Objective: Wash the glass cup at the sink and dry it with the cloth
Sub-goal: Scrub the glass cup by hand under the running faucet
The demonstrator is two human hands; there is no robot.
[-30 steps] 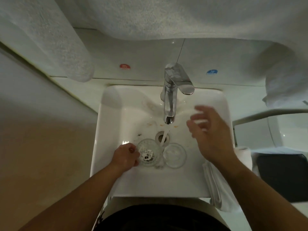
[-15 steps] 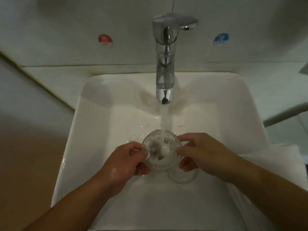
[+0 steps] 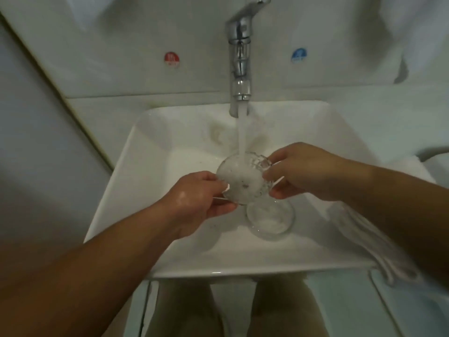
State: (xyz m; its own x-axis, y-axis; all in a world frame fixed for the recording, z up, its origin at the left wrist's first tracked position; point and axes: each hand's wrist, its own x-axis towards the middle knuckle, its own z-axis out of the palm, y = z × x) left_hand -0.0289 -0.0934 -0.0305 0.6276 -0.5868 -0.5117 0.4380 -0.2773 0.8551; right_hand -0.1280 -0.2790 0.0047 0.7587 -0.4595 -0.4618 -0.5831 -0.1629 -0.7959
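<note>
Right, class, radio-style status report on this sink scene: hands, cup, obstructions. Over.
Left hand and right hand both gripping glass cup. Cup under running water, frothing. Second glass in sink just below cup; mind it.

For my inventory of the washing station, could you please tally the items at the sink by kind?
Sink: 1
Glass cups: 2 (held cup, cup resting in the sink)
Faucet: 1
Round wall stickers: 2 (red sticker, blue sticker)
Cloth: 1
Total: 7
</note>
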